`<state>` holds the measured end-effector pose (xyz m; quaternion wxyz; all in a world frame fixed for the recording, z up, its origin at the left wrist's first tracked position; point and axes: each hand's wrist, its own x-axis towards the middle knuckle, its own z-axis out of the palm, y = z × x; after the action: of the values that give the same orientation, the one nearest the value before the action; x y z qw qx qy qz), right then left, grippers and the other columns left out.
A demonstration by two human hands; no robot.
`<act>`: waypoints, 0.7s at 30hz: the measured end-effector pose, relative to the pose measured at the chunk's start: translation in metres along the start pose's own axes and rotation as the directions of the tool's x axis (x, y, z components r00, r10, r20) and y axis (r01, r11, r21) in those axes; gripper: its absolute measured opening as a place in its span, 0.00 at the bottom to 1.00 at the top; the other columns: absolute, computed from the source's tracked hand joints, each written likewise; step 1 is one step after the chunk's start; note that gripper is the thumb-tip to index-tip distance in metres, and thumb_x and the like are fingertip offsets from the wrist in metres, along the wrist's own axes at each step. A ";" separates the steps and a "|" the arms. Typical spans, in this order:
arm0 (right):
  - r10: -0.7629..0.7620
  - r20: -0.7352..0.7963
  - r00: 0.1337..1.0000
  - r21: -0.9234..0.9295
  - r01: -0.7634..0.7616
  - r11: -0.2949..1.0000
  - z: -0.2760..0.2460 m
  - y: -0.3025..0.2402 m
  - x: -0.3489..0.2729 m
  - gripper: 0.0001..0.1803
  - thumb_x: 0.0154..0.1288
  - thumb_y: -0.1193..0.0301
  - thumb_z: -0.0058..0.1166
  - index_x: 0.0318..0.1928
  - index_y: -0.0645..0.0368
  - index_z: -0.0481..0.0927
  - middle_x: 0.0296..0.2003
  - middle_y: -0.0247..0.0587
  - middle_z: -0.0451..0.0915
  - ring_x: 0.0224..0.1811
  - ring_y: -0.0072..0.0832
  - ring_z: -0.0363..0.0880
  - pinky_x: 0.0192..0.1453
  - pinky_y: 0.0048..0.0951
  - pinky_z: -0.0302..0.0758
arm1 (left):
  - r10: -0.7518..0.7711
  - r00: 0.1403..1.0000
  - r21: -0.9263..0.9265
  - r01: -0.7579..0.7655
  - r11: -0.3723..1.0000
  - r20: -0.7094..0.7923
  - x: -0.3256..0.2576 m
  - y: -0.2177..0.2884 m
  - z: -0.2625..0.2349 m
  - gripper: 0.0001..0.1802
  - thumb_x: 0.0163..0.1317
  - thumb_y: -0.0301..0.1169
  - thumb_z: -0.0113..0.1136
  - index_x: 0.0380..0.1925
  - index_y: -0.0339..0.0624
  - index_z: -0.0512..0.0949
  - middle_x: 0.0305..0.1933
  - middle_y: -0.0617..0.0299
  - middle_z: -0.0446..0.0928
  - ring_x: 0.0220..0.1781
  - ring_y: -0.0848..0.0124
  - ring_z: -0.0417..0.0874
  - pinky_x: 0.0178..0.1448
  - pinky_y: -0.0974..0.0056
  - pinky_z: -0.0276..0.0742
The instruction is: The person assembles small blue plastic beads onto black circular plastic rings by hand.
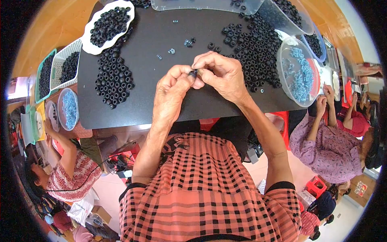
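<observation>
I see a wide black table (141, 101) filling the view, with a big heap of black rings (254, 44) on its right and a smaller patch of black rings (114, 76) on its left. At the right edge sits a clear tub of blue screws (300, 74); a white scalloped dish (90, 46) sits far left. My left hand (171, 94) and right hand (221, 74) meet above the table's middle, fingertips pinched together on one small black ring (193, 73) between them.
</observation>
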<state>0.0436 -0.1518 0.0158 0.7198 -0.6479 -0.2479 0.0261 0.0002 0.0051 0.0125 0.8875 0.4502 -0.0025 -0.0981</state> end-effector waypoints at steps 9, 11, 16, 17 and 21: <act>-0.080 0.044 0.996 -0.001 0.080 0.997 -0.002 -0.003 0.001 0.06 0.58 0.85 0.53 0.36 0.67 0.78 0.37 0.39 0.78 0.29 0.20 0.79 0.32 0.21 0.77 | 0.035 0.999 -0.009 -0.035 0.999 -0.007 -0.001 -0.002 0.002 0.06 0.65 0.23 0.51 0.40 0.33 0.75 0.34 0.59 0.80 0.37 0.74 0.80 0.48 0.71 0.75; -0.054 0.040 0.998 0.034 0.053 0.998 0.000 -0.004 0.000 0.06 0.58 0.86 0.52 0.36 0.66 0.78 0.37 0.39 0.77 0.30 0.20 0.79 0.33 0.20 0.78 | 0.025 1.000 0.026 -0.024 0.999 -0.010 -0.001 0.000 0.003 0.06 0.64 0.22 0.52 0.39 0.33 0.75 0.34 0.60 0.79 0.37 0.75 0.80 0.48 0.71 0.75; -0.005 0.033 0.999 0.043 0.004 0.999 0.000 -0.006 -0.002 0.06 0.57 0.86 0.53 0.35 0.66 0.78 0.37 0.40 0.77 0.30 0.20 0.79 0.33 0.20 0.79 | 0.007 1.000 0.092 -0.007 0.996 -0.001 0.001 -0.002 0.001 0.06 0.64 0.22 0.52 0.40 0.33 0.75 0.33 0.62 0.79 0.37 0.76 0.79 0.47 0.72 0.74; -0.013 0.034 0.999 0.020 0.013 1.000 0.000 -0.006 -0.002 0.06 0.57 0.86 0.53 0.35 0.65 0.78 0.37 0.39 0.77 0.30 0.20 0.79 0.33 0.20 0.78 | 0.005 1.000 0.110 -0.003 0.994 -0.016 0.000 -0.002 0.001 0.06 0.64 0.22 0.52 0.40 0.33 0.75 0.33 0.63 0.78 0.37 0.76 0.79 0.47 0.72 0.74; -0.034 0.045 0.998 0.003 0.034 0.999 0.000 -0.004 -0.002 0.07 0.57 0.86 0.53 0.36 0.65 0.78 0.36 0.38 0.78 0.29 0.18 0.79 0.33 0.20 0.77 | 0.013 1.000 0.040 -0.012 0.999 -0.014 -0.001 -0.002 0.002 0.07 0.63 0.21 0.53 0.41 0.33 0.75 0.34 0.63 0.78 0.37 0.77 0.78 0.47 0.72 0.74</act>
<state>0.0407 -0.1536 0.0185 0.7151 -0.6420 -0.2750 0.0290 -0.0011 0.0020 0.0123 0.8789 0.4686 -0.0010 -0.0895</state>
